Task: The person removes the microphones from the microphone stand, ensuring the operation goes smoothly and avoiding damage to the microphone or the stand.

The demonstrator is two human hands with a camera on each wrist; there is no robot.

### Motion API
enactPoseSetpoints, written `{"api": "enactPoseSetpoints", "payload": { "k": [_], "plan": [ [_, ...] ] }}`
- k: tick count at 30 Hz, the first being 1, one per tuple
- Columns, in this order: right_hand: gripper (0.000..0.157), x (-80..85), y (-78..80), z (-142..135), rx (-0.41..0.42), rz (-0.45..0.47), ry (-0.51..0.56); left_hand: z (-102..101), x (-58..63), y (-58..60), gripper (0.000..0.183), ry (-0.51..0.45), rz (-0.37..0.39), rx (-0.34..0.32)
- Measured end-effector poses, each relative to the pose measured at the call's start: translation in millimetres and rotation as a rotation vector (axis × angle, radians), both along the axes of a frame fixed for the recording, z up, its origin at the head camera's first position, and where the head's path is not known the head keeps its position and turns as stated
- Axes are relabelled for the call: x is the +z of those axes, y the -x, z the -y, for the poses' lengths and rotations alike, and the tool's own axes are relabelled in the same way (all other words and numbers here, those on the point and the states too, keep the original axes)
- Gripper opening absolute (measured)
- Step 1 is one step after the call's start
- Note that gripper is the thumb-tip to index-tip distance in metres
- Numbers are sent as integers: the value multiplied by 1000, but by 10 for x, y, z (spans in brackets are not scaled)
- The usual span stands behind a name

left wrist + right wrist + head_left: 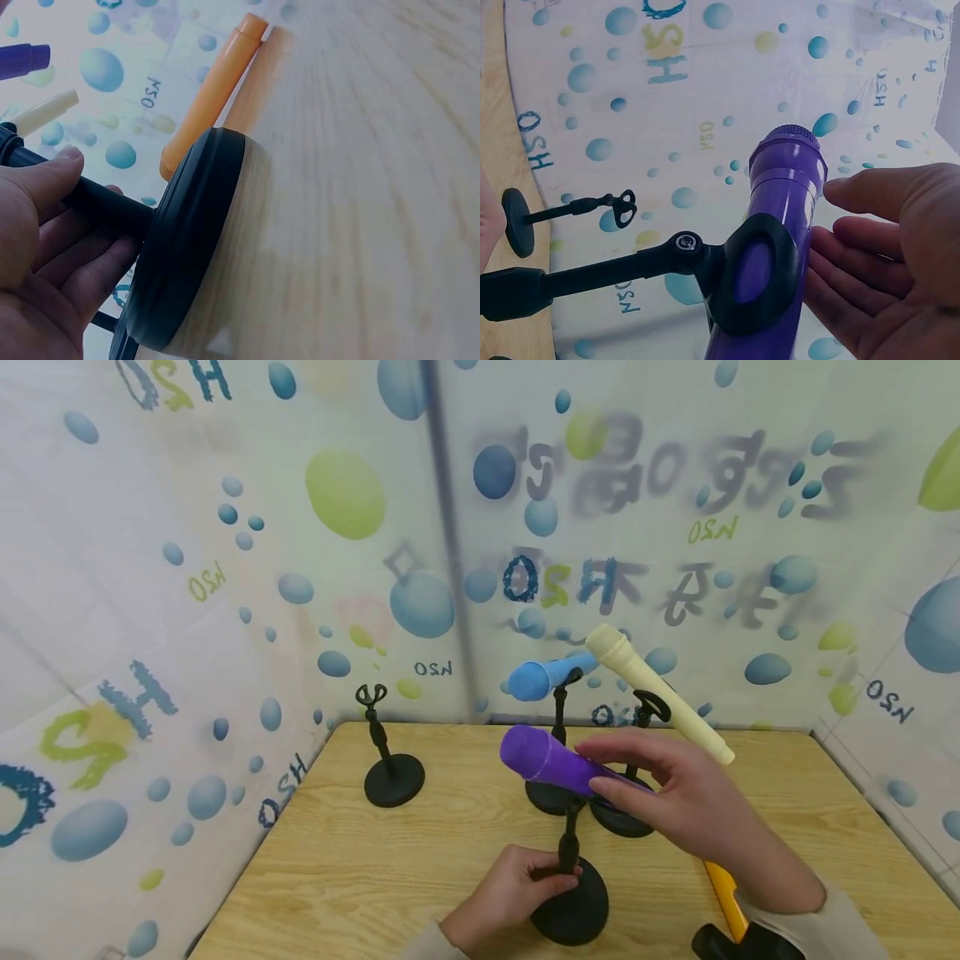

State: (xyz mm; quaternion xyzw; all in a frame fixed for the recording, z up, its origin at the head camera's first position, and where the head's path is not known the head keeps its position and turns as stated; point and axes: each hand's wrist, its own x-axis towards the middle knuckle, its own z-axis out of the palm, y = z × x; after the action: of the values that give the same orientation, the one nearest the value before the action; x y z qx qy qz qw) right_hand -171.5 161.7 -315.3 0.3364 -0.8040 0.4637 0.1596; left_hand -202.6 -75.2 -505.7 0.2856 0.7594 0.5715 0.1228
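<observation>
A purple microphone (551,762) lies slanted in the clip of a black desk microphone stand (573,906), its mesh head up and to the left. My right hand (690,793) is over the handle, thumb and fingertips right at its side; the right wrist view shows wall between the thumb and loosely bent fingers (862,274). The clip (751,276) goes round the purple body. Low on the stand's post, just above the round base (199,240), my left hand (506,889) grips with thumb and fingers.
Behind are a blue microphone (536,681) and a cream microphone (660,693) on two more black stands. A bare stand (393,779) is at the left of the wooden table (315,877). An orange microphone (214,97) lies on the right. Patterned curtain walls (345,568) enclose the table.
</observation>
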Motion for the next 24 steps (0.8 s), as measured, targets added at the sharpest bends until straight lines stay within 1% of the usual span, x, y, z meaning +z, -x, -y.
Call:
{"api": "enactPoseSetpoints", "payload": {
  "k": [8,17,21,24],
  "plan": [
    [38,19,50,70,28,18,-31,-26,-16,-30,21,-28,2,-7],
    [47,-14,43,81,-21,53,-106,-96,-54,-66,24,-87,4,-20],
    [51,-29,49,55,-5,42,-119,-106,-58,-75,25,-94,8,-30],
    [51,-35,50,51,8,24,-114,-109,-74,-70,25,-92,-7,-46]
  ]
}}
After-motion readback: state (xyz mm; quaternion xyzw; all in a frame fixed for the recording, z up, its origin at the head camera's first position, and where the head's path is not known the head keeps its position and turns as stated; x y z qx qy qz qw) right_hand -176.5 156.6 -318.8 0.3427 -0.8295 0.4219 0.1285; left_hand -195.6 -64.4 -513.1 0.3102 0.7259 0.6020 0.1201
